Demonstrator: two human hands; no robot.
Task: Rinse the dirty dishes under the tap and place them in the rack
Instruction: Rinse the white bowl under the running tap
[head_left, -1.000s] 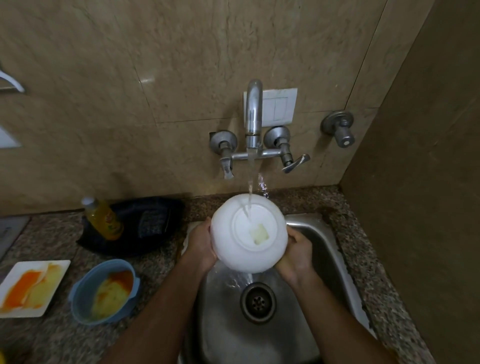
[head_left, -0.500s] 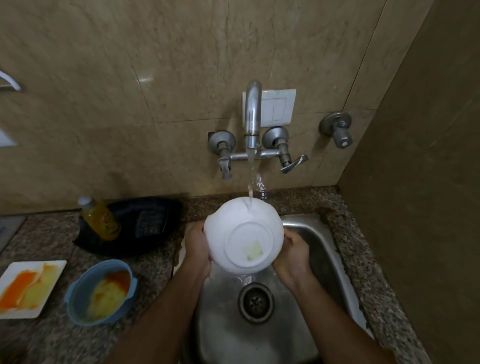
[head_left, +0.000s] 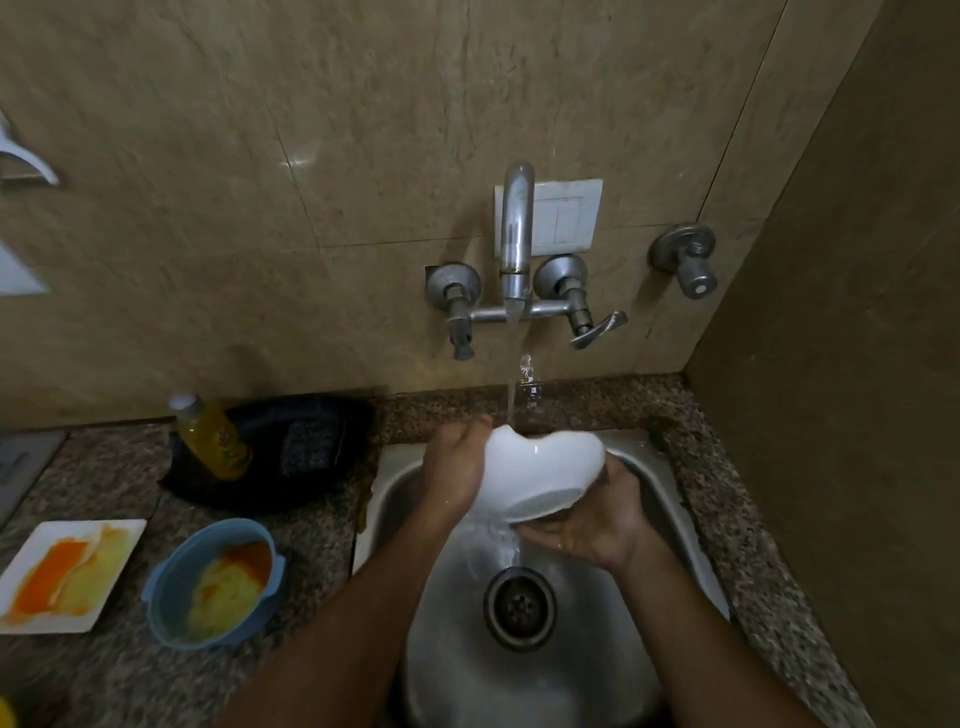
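I hold a white bowl (head_left: 540, 473) tilted on its side over the steel sink (head_left: 670, 483), its opening facing down and to the right. Water from the tap (head_left: 517, 234) strikes the bowl's upper left edge and runs off below it. My left hand (head_left: 454, 467) grips the bowl's left side. My right hand (head_left: 597, 525) lies palm up under the rim, thumb raised against the bowl's right side. A blue bowl (head_left: 208, 582) and a square white plate (head_left: 67, 571), both smeared orange and yellow, sit on the left counter.
A yellow bottle (head_left: 213, 436) stands against a black tray-like object (head_left: 296, 447) behind the blue bowl. The drain (head_left: 519, 608) lies under the bowl. A side wall (head_left: 831, 415) closes off the right. Tap handles (head_left: 597, 327) jut out above the sink.
The bowl has turned from base-up toward me to lying on its side. My right hand has slid from the bowl's side to beneath its rim, palm up.
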